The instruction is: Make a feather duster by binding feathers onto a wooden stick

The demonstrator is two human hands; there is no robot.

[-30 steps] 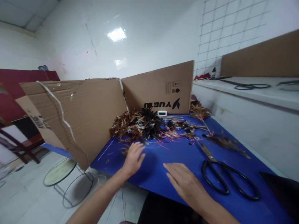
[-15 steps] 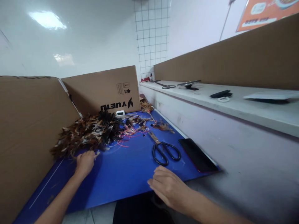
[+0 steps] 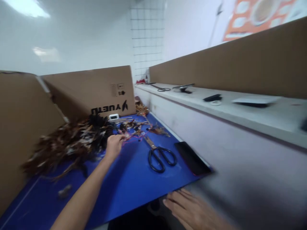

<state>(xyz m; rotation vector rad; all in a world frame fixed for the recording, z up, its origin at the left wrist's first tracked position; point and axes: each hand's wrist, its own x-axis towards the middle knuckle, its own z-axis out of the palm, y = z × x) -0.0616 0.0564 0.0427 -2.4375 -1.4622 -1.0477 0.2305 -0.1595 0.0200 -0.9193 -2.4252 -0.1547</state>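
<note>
My left hand (image 3: 114,145) reaches over the blue table to the tangle of pink string (image 3: 131,136), fingertips pinched together at its near end. Whether string or a small feather lies between them, I cannot make out. To its left spreads a big heap of brown, black and white feathers (image 3: 72,140). My right hand (image 3: 185,206) is low at the table's front edge, blurred, its fingers stretched out and nothing visible in them. Black-handled scissors (image 3: 157,156) lie between the hands, blades pointing away from me.
A dark phone (image 3: 192,158) lies at the table's right edge. Behind the feathers are a small white display device (image 3: 114,117) and thin sticks. Cardboard (image 3: 72,92) walls the back and left. On the right runs a white ledge (image 3: 223,111) holding several items.
My left hand has moved right and away from me, from the near side of the feather heap to the pink string. A small pale tuft now lies at front left. My right hand moved lower.
</note>
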